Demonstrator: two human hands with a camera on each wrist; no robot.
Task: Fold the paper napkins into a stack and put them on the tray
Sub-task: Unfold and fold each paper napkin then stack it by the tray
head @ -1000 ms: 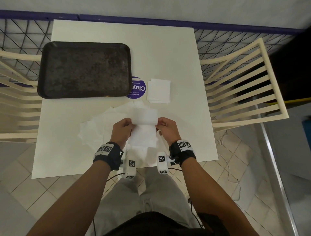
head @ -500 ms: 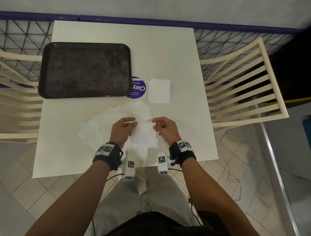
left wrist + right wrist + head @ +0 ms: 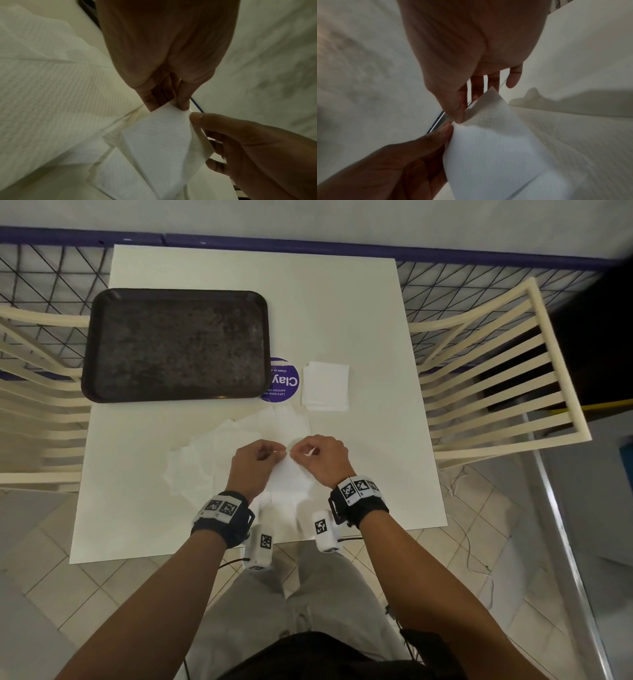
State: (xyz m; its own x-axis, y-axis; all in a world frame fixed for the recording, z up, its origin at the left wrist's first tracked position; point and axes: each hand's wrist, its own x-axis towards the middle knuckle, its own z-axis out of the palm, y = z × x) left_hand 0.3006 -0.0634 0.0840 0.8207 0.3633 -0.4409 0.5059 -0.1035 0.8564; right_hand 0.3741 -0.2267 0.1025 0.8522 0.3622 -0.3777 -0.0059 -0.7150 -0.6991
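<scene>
A white paper napkin [image 3: 291, 475] hangs folded between my two hands above the table's near edge. My left hand [image 3: 274, 454] pinches one top corner and my right hand [image 3: 302, 453] pinches the other, fingertips almost touching. In the left wrist view the left hand [image 3: 179, 106] nips the napkin [image 3: 159, 142] between thumb and finger. In the right wrist view the right hand [image 3: 461, 115] holds the napkin [image 3: 496, 148] the same way. A small stack of folded napkins [image 3: 325, 386] lies right of the dark tray [image 3: 91, 347]. Loose unfolded napkins [image 3: 212, 453] lie under and left of my hands.
The white table [image 3: 370, 320] carries a round purple sticker [image 3: 286, 381] between the tray and the folded stack. Cream slatted chairs stand on the right [image 3: 496, 378] and the left [image 3: 30, 392]. A wire mesh fence [image 3: 462, 282] runs behind the table.
My hands have come together from about a napkin's width apart, bringing the held napkin's two top corners to meet. The napkin now hangs doubled between them.
</scene>
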